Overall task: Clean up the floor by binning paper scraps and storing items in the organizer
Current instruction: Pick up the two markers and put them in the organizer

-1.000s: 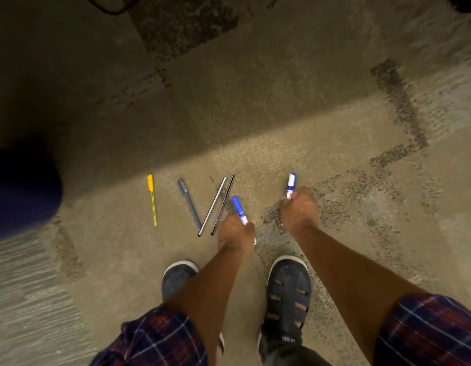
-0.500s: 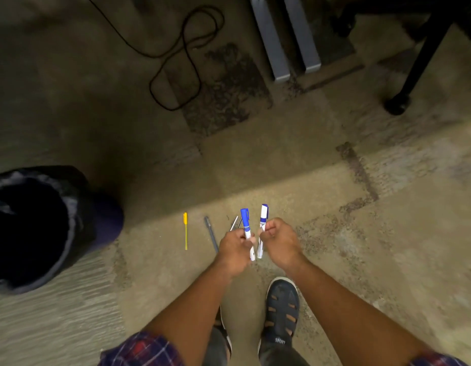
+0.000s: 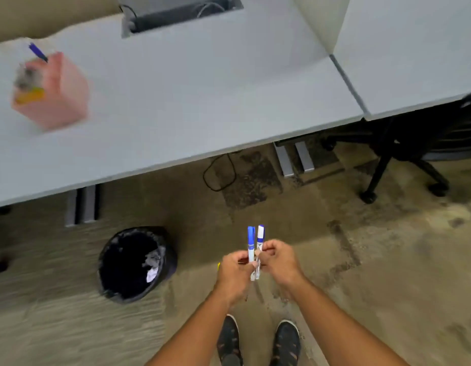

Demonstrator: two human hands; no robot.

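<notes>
Pinching two light, rigid, slick markers mid-barrel, the left hand [image 3: 235, 270] and right hand [image 3: 278, 261] are each gripping one, with the organizer [image 3: 50, 91] waiting at ten o'clock on the bench [image 3: 202, 101].

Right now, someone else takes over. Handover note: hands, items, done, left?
Left hand: shut on blue-capped marker, upright.
Right hand: shut on second marker, upright beside the first.
Pink organizer: on the grey desk, far left, blurred; a blue pen sticks out.
Bin: on the floor left of the hands, paper scraps inside.
Left: put both markers in the organizer. A yellow sliver shows beside the left hand; check the floor there.
</notes>
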